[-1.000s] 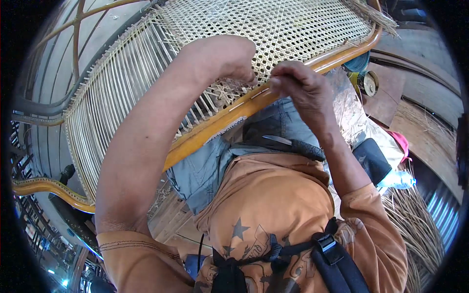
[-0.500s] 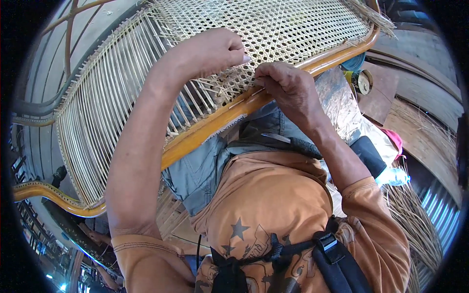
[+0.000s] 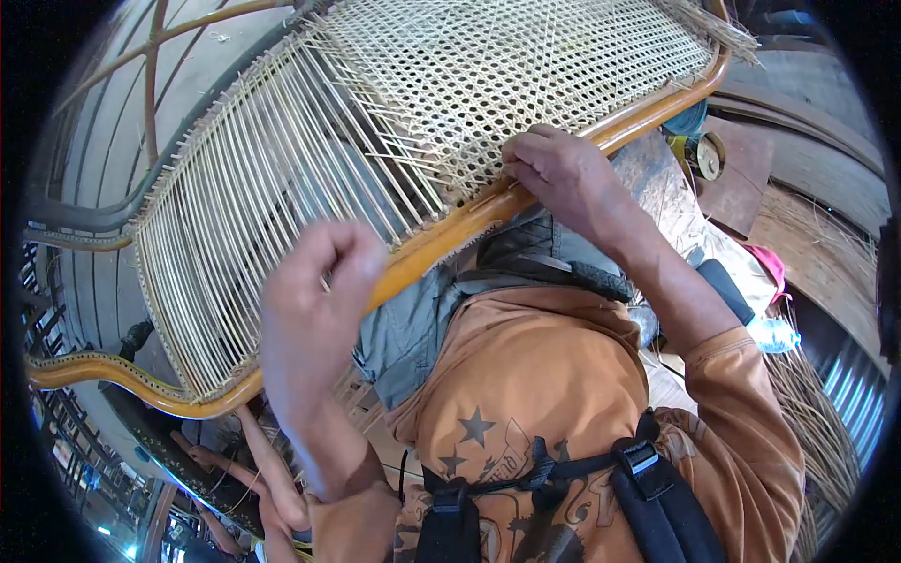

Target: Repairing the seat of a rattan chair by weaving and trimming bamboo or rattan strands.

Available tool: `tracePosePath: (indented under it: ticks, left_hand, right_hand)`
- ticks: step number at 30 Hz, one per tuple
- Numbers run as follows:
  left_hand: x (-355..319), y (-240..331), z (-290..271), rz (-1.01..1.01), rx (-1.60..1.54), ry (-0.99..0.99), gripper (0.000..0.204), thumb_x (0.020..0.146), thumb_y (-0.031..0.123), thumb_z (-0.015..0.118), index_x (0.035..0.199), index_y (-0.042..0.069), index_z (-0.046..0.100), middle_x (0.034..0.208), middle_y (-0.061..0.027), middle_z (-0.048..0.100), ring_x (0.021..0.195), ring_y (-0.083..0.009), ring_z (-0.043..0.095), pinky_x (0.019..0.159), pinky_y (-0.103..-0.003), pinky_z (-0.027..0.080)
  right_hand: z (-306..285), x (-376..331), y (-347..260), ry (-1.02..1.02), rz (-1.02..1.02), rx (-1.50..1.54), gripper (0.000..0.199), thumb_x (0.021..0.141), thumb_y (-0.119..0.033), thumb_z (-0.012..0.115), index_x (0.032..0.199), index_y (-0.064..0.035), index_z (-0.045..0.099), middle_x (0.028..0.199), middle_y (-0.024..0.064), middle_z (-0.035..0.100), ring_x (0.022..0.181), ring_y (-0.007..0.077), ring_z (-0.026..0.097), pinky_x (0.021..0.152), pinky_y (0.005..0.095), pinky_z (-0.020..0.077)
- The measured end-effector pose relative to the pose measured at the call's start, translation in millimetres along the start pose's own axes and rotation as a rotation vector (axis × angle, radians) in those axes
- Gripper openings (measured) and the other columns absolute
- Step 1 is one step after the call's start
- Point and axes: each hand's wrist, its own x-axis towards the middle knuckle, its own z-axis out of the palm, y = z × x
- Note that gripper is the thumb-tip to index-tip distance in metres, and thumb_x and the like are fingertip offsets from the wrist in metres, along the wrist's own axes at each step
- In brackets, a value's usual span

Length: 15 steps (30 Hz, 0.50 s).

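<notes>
A wooden frame [image 3: 427, 249], yellow-brown and glossy, lies across my lap. Pale cane webbing [image 3: 507, 75] fills it: the right part is an open mesh of small holes, while the left part has only parallel cane strands [image 3: 221, 202]. My right hand [image 3: 568, 178] rests at the near rail beside the edge of the mesh, its fingers curled and pinched; what they grip is hidden. Above the near rail, over the parallel strands, my left hand [image 3: 324, 281] is raised with thumb and fingers curled together. Motion blurs it, and anything between its fingertips cannot be made out.
A bundle of long cane strips [image 3: 812, 422] lies on the right, near a clear plastic bottle [image 3: 777, 335] and a yellow-and-black tin [image 3: 704, 155]. Loose strands [image 3: 718, 28] hang off the frame's far right corner. Another person's bare limbs [image 3: 267, 469] show at lower left.
My left hand has swung from the mesh back toward me and left, over the near rail. My right hand stays at the rail, turned a little, with its knuckles raised.
</notes>
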Motion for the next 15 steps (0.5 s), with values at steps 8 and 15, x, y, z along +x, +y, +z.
tracePosePath:
  ticks: [8, 15]
  left_hand:
    - [-90.0, -96.9, 12.9, -0.529, -0.439, -0.159, 0.033, 0.091, 0.034, 0.055, 0.096, 0.002, 0.058, 0.079, -0.0023, 0.057, 0.061, -0.0091, 0.052, 0.053, -0.023, 0.042]
    - [-93.0, -138.5, 11.8, -0.502, -1.128, 0.436, 0.048, 0.087, 0.058, 0.049, 0.104, 0.014, 0.05, 0.075, -0.0022, 0.053, 0.049, -0.0114, 0.043, 0.042, -0.026, 0.036]
  right_hand:
    - [-47.5, -6.4, 18.7, 0.257, 0.36, 0.304, 0.015, 0.087, -0.009, 0.06, 0.099, -0.0018, 0.061, 0.083, 0.0026, 0.061, 0.075, 0.0096, 0.055, 0.067, 0.0237, 0.0448]
    - [-77.3, -40.5, 160.0, 0.566, 0.514, 0.012, 0.028, 0.086, -0.022, 0.059, 0.107, -0.0028, 0.06, 0.099, 0.0101, 0.062, 0.096, 0.0199, 0.056, 0.087, 0.0308, 0.0422]
